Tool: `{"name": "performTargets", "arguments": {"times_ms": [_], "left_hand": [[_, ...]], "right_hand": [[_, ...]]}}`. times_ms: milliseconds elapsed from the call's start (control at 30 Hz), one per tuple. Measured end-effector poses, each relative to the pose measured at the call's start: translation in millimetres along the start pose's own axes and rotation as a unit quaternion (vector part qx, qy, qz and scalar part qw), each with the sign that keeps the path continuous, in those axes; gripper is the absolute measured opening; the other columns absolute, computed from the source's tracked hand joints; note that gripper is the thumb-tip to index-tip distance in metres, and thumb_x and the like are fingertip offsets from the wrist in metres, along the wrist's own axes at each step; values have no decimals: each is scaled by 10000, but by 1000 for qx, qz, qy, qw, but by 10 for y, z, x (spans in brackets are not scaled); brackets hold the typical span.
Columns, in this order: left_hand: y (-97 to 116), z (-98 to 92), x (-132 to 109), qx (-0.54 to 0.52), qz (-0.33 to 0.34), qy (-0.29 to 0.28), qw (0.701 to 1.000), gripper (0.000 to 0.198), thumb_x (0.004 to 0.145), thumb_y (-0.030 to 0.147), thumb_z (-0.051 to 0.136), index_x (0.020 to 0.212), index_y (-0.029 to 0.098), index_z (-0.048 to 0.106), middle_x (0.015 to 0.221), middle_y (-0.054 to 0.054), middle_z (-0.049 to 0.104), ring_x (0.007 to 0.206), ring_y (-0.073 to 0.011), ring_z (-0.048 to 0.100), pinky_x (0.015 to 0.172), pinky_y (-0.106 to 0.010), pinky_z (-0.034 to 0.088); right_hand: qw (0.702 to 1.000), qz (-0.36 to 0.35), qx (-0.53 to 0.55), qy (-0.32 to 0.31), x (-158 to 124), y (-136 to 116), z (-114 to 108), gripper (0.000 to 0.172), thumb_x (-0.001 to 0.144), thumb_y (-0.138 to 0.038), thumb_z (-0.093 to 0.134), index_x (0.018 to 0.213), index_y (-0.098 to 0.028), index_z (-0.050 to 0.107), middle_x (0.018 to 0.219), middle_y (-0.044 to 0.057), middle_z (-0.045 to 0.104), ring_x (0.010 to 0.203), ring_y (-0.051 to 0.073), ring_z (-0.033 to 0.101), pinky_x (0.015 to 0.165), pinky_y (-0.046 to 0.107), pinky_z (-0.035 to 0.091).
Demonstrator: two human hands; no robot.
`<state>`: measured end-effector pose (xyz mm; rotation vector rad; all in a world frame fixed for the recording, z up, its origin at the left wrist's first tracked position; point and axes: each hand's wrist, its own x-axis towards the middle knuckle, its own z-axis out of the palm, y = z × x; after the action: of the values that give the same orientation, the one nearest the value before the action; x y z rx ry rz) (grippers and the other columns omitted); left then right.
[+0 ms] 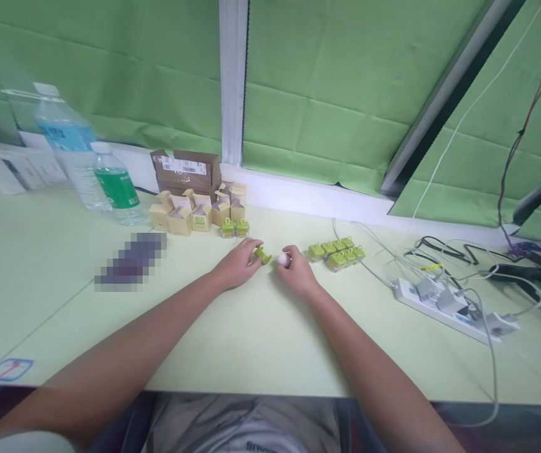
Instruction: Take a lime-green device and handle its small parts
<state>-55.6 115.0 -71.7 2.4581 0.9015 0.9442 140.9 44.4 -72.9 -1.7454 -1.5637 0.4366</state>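
Note:
My left hand (237, 265) is closed on a small green-lidded case (263, 255), which is tilted and looks open. Just right of it, my right hand (297, 274) pinches a small white rounded object (284, 259), whose kind I cannot make out. A gap separates the two hands above the table. Several matching green-lidded clear cases (338, 253) with loop handles stand grouped to the right of my right hand. Two more green-lidded cases (235, 228) sit beyond my left hand, in front of several opened small cardboard boxes (191, 214).
A larger brown carton (186, 170) stands behind the small boxes. Two water bottles (118, 189) and white boxes (16, 168) are at the left, near a blurred-out dark flat object (131, 262). A power strip (440, 309) with plugs and tangled cables lies at the right.

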Motion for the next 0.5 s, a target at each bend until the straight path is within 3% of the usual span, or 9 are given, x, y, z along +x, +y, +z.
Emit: {"name": "performTargets", "arguments": {"times_ms": [300,500], "left_hand": [[12,42,-28,26,-34,-10,999,531,881,407,613,1365,209,523,1273,-96,619,933,-241,649,854,-373,517],[17,111,-7,23,-32,-4,999,385,871,376,631,1228,235,603,1194,-62,668,928,-241,658,829,-379,528]], "right_hand": [[990,-55,-133,-7,-22,29,2,422,804,-153,584,1225,-181,591,1130,111,661,1015,256,605,873,350,456],[986,-54,-156,-11,-47,8,22,505,832,-225,609,1327,-147,554,1195,152,630,1113,294,584,952,385,451]]}}
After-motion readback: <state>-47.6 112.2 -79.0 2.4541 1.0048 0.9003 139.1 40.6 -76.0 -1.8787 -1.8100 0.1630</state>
